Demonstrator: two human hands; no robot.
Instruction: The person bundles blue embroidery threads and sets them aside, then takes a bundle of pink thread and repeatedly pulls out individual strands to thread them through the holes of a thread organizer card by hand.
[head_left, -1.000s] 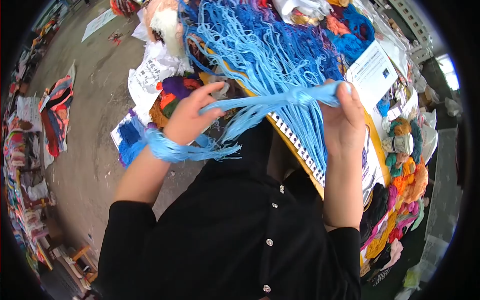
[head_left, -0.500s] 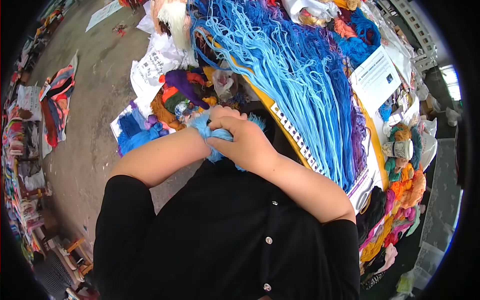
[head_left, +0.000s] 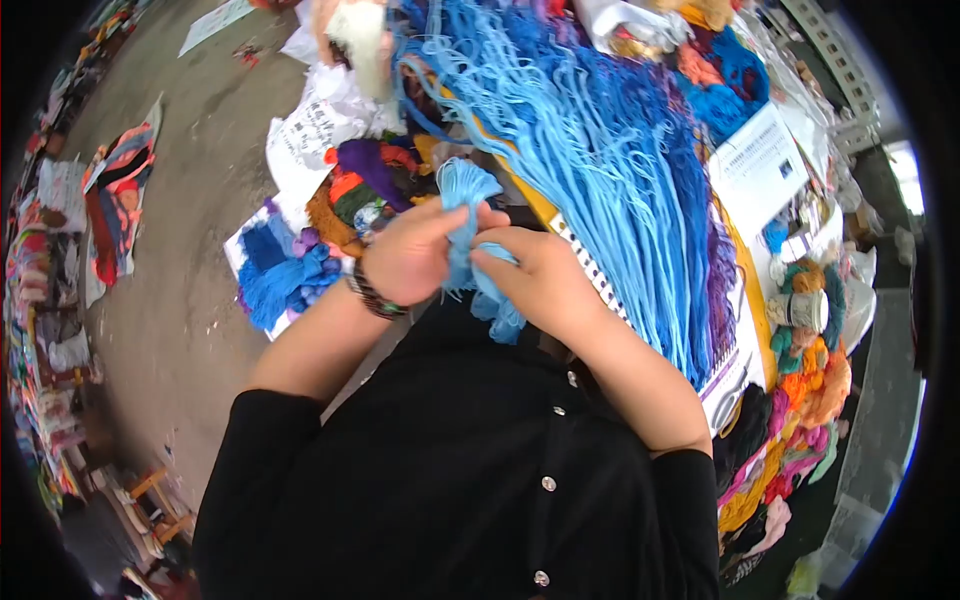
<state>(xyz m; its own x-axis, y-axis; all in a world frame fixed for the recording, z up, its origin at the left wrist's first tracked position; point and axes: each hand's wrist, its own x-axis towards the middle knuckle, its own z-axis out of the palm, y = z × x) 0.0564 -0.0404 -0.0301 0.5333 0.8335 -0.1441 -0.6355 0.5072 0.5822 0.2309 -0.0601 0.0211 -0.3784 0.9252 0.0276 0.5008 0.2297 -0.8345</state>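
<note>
A bundle of light blue yarn is held upright in front of my chest, its looped end fanned out at the top and more strands hanging below. My left hand, with a dark bracelet at the wrist, closes on the bundle from the left. From the right, my right hand pinches the yarn lower down, where the lower tail dangles over my black shirt. Fingers partly hide the middle of the bundle. Just right of the hands, long blue threads lie in shades from pale to dark.
A white strip with holes runs along the table's yellow edge. Scissors, a printed sheet and colourful skeins lie to the right. Blue yarn and crumpled white paper are at left.
The yarn that lay around my left wrist and hand is now upright between both hands. My left hand has turned and drawn back left, uncovering the bracelet; the right hand has shifted right.
</note>
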